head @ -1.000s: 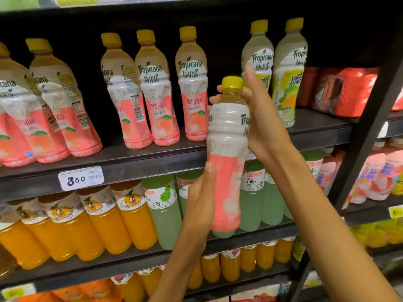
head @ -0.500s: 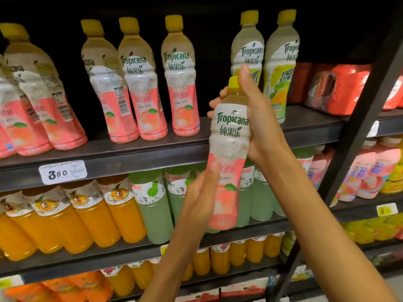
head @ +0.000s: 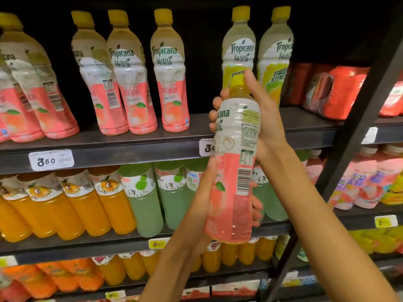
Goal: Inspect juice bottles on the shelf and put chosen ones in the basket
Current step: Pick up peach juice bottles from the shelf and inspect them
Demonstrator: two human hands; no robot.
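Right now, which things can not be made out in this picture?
- Basket: nowhere in the head view.
- Fine print beside the barcode on the held peach bottle: too small.
- The price tag behind that bottle: half hidden.
- Left hand fingertips: mostly behind the bottle.
- Far-left peach bottles: cut by the edge.

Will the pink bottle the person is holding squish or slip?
The pink peach bottle looks like thin plastic, so it may dent a little. Its glossy wrap could be slick, perhaps why the left hand and right hand both grip it. It looks full, so probably rather heavy.
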